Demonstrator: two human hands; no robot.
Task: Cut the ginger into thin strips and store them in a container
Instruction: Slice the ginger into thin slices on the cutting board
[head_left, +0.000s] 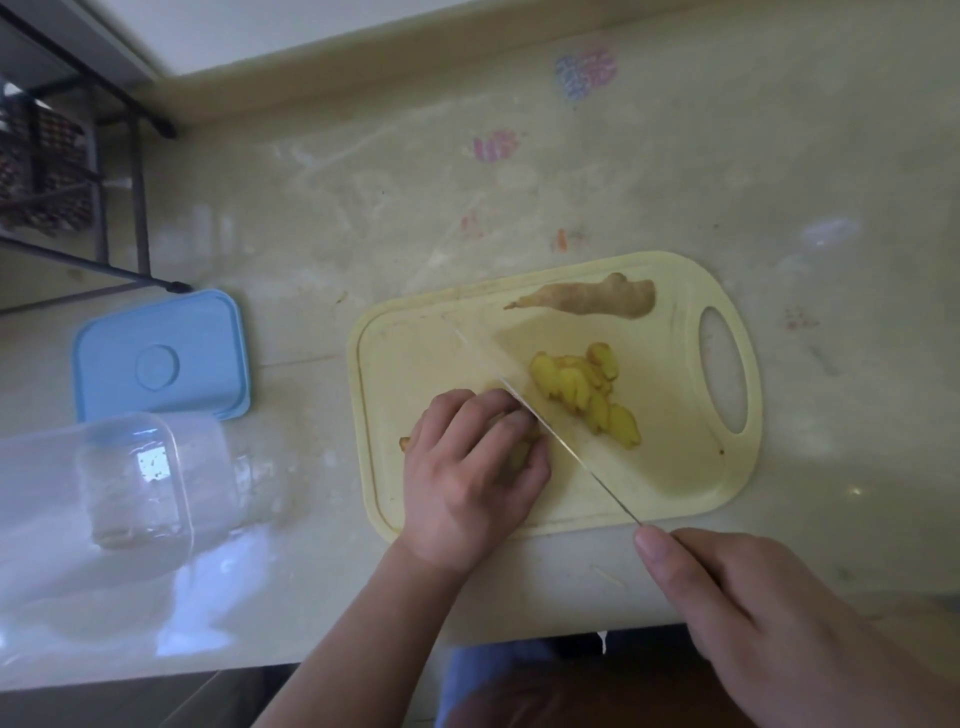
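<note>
Left hand (470, 470) curled, fingertips tucked down, right hand (748, 597) gripping, forefinger stretched forward

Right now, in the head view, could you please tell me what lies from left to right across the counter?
Clear container → blue lid → left hand → ginger slices → board's handle hole.

Matt pale-yellow plastic cutting board (415, 343), glossy clear plastic container (130, 483), smooth blue plastic lid (161, 353), shiny metal knife blade (571, 452).

A home kitchen: a pale stone counter (519, 182) with crayon hearts (584, 73) scribbled on it, a yellow cutting board (415, 353) with sliced ginger (582, 389), a blue container lid (161, 353).
</note>
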